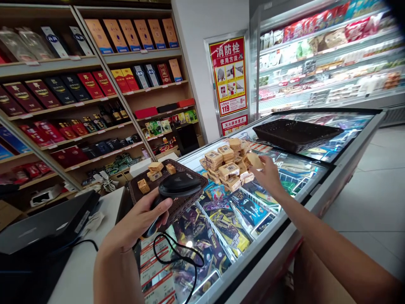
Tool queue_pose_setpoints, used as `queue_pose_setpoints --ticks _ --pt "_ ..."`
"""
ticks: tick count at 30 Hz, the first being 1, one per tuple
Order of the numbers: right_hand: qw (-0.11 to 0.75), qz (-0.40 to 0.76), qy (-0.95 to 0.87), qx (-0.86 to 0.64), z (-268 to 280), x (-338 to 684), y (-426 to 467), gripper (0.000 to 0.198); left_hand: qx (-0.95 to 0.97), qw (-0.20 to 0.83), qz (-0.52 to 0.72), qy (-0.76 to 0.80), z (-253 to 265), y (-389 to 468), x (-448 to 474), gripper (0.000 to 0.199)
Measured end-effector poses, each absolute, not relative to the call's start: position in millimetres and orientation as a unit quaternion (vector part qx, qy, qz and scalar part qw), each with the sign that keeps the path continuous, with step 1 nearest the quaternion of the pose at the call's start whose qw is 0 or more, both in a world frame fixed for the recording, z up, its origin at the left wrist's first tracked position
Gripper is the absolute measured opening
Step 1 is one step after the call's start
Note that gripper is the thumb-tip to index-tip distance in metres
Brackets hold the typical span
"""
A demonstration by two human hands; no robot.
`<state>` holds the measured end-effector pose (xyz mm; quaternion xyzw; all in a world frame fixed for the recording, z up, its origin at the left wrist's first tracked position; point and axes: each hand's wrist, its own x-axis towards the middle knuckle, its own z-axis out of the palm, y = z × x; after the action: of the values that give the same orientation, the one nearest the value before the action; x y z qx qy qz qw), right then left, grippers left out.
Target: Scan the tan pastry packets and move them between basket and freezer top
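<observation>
My left hand (147, 213) is wrapped round the handle of a black handheld barcode scanner (180, 184), with its head pointing right. A black cord (180, 255) loops below it over the freezer glass. My right hand (268, 175) pinches a tan packet of what looks like biscuits (253, 161) at the right side of a pile of similar packets (226, 164). Several packets in the pile show barcode labels. Under the scanner, partly hidden by it, sits a dark woven basket (186, 203) with a few packets (155, 166) in it.
The glass-topped chest freezer (316, 169) holds bagged ice creams below the glass. A dark woven tray (295, 131) rests on its far end. A counter (85, 249) with a black device (47, 228) stands at left. Shelves of boxes (126, 57) and a lit chiller (319, 63) line the back.
</observation>
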<state>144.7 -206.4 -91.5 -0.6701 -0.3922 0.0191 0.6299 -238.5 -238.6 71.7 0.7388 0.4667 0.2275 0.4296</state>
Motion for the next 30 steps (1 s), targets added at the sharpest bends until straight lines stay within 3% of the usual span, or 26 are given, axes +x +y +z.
queue_pose_setpoints --ticks 5,15,19,23,27,30 --pt "0.51 -0.089 -0.479 -0.709 -101 162 -166 0.049 0.727 0.42 0.246 0.484 71 -233 -253 0.046" --pt "0.528 -0.199 -0.515 -0.645 -79 103 -178 0.041 0.634 0.323 0.367 0.599 72 -214 -294 0.056" --pt "0.495 -0.148 -0.643 -0.565 -43 22 -160 0.033 0.583 0.308 0.417 0.625 66 -208 -319 0.057" --pt "0.365 -0.036 -0.764 -0.531 -18 -72 -119 0.033 0.554 0.291 0.458 0.631 63 -210 -332 0.057" --pt "0.236 0.057 -0.836 -0.491 -20 -161 -65 0.038 0.544 0.275 0.474 0.635 63 -212 -331 0.055" --pt "0.227 0.124 -0.852 -0.456 -32 -214 -32 0.046 0.557 0.291 0.477 0.614 62 -212 -328 0.054"
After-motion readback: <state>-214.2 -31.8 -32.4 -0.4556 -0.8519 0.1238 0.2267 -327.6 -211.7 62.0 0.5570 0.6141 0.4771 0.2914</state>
